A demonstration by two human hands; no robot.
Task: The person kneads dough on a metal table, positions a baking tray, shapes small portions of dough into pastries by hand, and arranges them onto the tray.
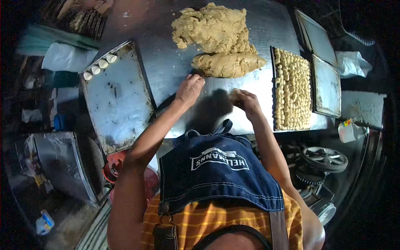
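Baking tray point(118, 98) at the far left slants beside the tabletop point(160, 62), four pale dough pieces point(103, 63) lined along its far edge, probably to keep them evenly spaced. The left hand point(191, 89) curls just beside the dough log's left end; whether it grips anything cannot be told. That dough log point(228, 65) lies ahead of the person, against the crumbly dough mound point(212, 29), likely for easy reach; its long axis runs crosswise, the tapered end pointing right. The right hand point(245, 100) seems to pinch a small dough lump point(234, 94) at its fingertips. Farther right, a second tray point(273, 100) carries tightly packed dough rows point(293, 89), presumably to use its whole surface.
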